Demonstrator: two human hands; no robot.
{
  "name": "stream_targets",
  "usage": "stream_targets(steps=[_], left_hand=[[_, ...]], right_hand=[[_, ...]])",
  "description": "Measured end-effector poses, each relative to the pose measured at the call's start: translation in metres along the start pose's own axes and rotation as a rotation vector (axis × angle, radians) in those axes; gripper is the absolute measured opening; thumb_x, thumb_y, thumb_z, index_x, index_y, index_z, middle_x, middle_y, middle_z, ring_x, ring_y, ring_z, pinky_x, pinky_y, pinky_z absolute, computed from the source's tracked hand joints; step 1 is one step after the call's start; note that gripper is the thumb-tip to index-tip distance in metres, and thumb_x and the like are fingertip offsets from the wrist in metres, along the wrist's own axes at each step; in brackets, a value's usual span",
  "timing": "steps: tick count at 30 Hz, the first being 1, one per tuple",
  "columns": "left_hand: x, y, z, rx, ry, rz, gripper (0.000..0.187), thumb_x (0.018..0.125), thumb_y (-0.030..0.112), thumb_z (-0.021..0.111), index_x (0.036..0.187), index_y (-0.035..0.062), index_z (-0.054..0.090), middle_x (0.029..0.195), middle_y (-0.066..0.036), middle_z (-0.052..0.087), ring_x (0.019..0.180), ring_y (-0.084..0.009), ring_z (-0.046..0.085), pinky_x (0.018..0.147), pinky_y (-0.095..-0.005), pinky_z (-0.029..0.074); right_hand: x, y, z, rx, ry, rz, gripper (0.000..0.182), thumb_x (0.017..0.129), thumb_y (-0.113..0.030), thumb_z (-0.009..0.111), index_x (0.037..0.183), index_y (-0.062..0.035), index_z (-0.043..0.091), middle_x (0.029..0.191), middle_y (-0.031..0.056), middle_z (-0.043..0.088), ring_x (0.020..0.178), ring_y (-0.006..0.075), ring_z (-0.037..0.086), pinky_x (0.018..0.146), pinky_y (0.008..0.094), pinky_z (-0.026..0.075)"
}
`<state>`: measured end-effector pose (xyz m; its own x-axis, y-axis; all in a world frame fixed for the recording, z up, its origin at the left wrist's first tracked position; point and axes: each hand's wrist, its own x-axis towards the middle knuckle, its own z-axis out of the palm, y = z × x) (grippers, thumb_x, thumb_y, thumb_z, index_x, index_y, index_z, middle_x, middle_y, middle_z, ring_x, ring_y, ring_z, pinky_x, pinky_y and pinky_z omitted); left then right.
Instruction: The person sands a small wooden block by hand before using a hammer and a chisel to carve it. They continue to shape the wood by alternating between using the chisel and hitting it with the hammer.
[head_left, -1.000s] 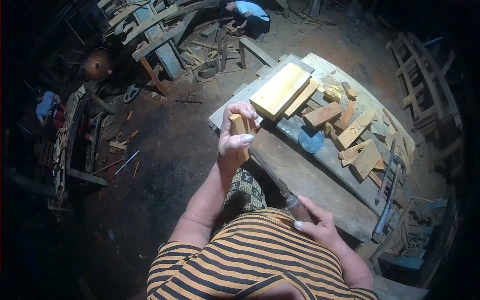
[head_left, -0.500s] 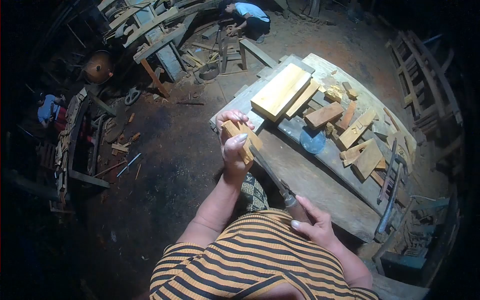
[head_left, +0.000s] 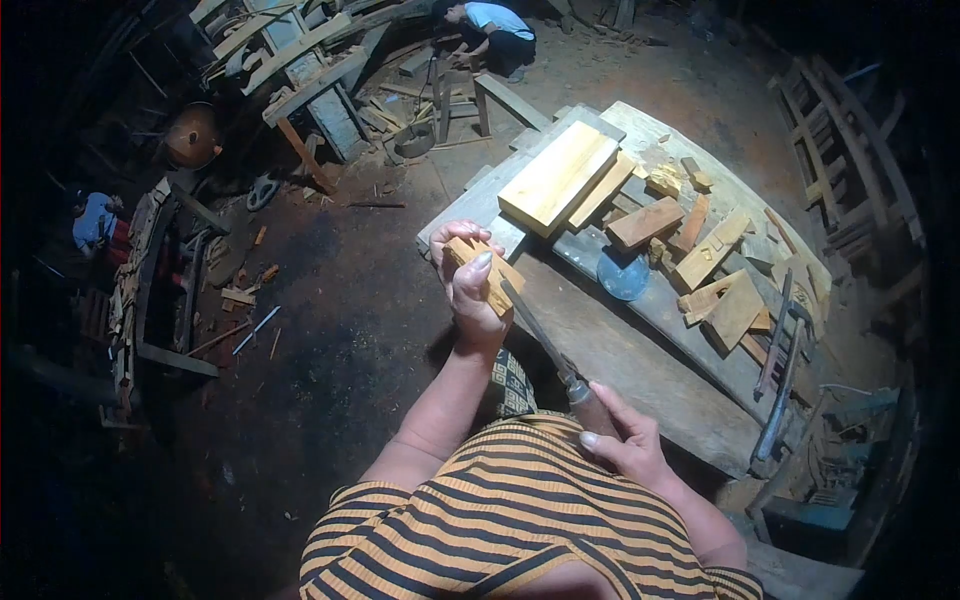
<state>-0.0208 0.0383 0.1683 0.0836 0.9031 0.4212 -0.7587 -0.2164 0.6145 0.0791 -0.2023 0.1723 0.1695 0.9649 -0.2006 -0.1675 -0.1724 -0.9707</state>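
My left hand (head_left: 466,280) grips a small wooden block (head_left: 492,278), held up over the near edge of the workbench (head_left: 640,370). My right hand (head_left: 625,445) holds the handle of a chisel (head_left: 540,335). The chisel's dark blade runs up and left, and its tip rests against the block just below my thumb.
On the bench lie a large pale board (head_left: 558,176), a reddish block (head_left: 645,222), a blue disc (head_left: 622,273), several offcuts and a long metal tool (head_left: 778,360). A person in a blue shirt (head_left: 495,28) crouches at the back. Scrap timber (head_left: 300,70) litters the dirt floor.
My left hand tilted the block from upright and brought it down toward me. The chisel blade came up to meet the block. The right hand stayed low near my body.
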Motion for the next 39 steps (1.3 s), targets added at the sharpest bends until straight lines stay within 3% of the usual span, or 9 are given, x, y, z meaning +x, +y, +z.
stream_targets(steps=[10, 13, 15, 24, 25, 28, 32, 34, 39], left_hand=[[0.003, -0.003, 0.0, 0.137, 0.11, -0.085, 0.032, 0.073, 0.018, 0.054, 0.103, 0.0105, 0.046, 0.097, -0.004, 0.044, 0.094, -0.0156, 0.047, 0.08, -0.0303, 0.047], [0.011, 0.003, -0.006, 0.04, -0.005, -0.156, 0.033, 0.07, 0.017, 0.056, 0.101, 0.0098, 0.047, 0.095, -0.005, 0.044, 0.093, -0.016, 0.048, 0.079, -0.0304, 0.048], [0.016, 0.007, -0.012, 0.059, -0.263, -0.269, 0.034, 0.067, 0.018, 0.057, 0.099, 0.0104, 0.046, 0.094, -0.005, 0.043, 0.087, -0.0133, 0.046, 0.079, -0.0275, 0.043], [0.012, 0.021, 0.007, -0.074, -0.144, -0.17, 0.036, 0.066, 0.019, 0.056, 0.099, 0.0084, 0.045, 0.092, -0.007, 0.043, 0.086, -0.0164, 0.046, 0.079, -0.0296, 0.043], [0.013, 0.023, 0.003, -0.09, -0.188, -0.192, 0.035, 0.068, 0.019, 0.056, 0.099, 0.0084, 0.045, 0.093, -0.007, 0.044, 0.085, -0.0167, 0.047, 0.078, -0.0309, 0.044], [0.015, 0.024, -0.006, -0.135, -0.136, -0.322, 0.033, 0.071, 0.021, 0.055, 0.1, 0.0085, 0.046, 0.095, -0.008, 0.045, 0.086, -0.0155, 0.048, 0.074, -0.0294, 0.045], [0.007, 0.031, -0.012, -0.046, -0.085, -0.225, 0.034, 0.071, 0.022, 0.055, 0.1, 0.009, 0.045, 0.093, -0.006, 0.042, 0.089, -0.0141, 0.045, 0.077, -0.0278, 0.043], [0.008, 0.026, -0.022, -0.103, -0.104, -0.132, 0.036, 0.069, 0.01, 0.056, 0.103, 0.0117, 0.045, 0.097, -0.005, 0.042, 0.095, -0.0157, 0.047, 0.079, -0.0301, 0.047], [0.001, 0.047, -0.012, 0.145, 0.055, -0.084, 0.03, 0.069, 0.016, 0.058, 0.094, 0.011, 0.042, 0.089, -0.001, 0.04, 0.084, -0.0091, 0.04, 0.077, -0.024, 0.035]], right_hand=[[0.002, 0.011, -0.001, 0.008, 0.011, -0.016, 0.061, 0.081, -0.006, 0.067, 0.137, -0.0022, 0.043, 0.13, 0.0109, 0.052, 0.117, 0.0154, 0.048, 0.1, 0.0278, 0.035], [0.003, 0.002, -0.01, -0.062, -0.023, -0.004, 0.061, 0.082, -0.008, 0.067, 0.137, -0.0026, 0.042, 0.133, 0.0128, 0.05, 0.12, 0.0174, 0.047, 0.102, 0.0294, 0.034], [0.001, -0.006, -0.017, -0.028, -0.046, 0.034, 0.06, 0.082, -0.009, 0.067, 0.137, -0.0026, 0.043, 0.133, 0.015, 0.05, 0.121, 0.0189, 0.048, 0.103, 0.0299, 0.034], [0.0, 0.005, 0.001, -0.091, 0.015, -0.061, 0.059, 0.08, -0.009, 0.067, 0.134, -0.0002, 0.045, 0.125, 0.0159, 0.057, 0.113, 0.0186, 0.054, 0.098, 0.0294, 0.038], [0.001, 0.006, 0.001, -0.141, 0.017, -0.099, 0.06, 0.078, -0.001, 0.067, 0.133, 0.0026, 0.045, 0.124, 0.0093, 0.055, 0.113, 0.0147, 0.05, 0.099, 0.0295, 0.036], [0.003, 0.015, 0.001, -0.149, 0.028, -0.161, 0.059, 0.078, -0.007, 0.069, 0.131, 0.0048, 0.046, 0.123, 0.0167, 0.058, 0.112, 0.0186, 0.054, 0.097, 0.0304, 0.039], [0.002, 0.009, 0.006, -0.044, 0.013, -0.055, 0.059, 0.076, -0.003, 0.067, 0.129, 0.0083, 0.046, 0.117, 0.0147, 0.058, 0.107, 0.0184, 0.055, 0.095, 0.0307, 0.04], [0.005, 0.02, 0.002, -0.098, 0.01, -0.087, 0.058, 0.076, -0.001, 0.066, 0.13, 0.0085, 0.045, 0.115, 0.0135, 0.058, 0.105, 0.0176, 0.055, 0.094, 0.0305, 0.041], [0.01, 0.027, 0.006, 0.036, -0.021, -0.054, 0.067, 0.075, 0.005, 0.061, 0.138, 0.0037, 0.037, 0.117, 0.0145, 0.059, 0.098, 0.0178, 0.059, 0.087, 0.0313, 0.046]])
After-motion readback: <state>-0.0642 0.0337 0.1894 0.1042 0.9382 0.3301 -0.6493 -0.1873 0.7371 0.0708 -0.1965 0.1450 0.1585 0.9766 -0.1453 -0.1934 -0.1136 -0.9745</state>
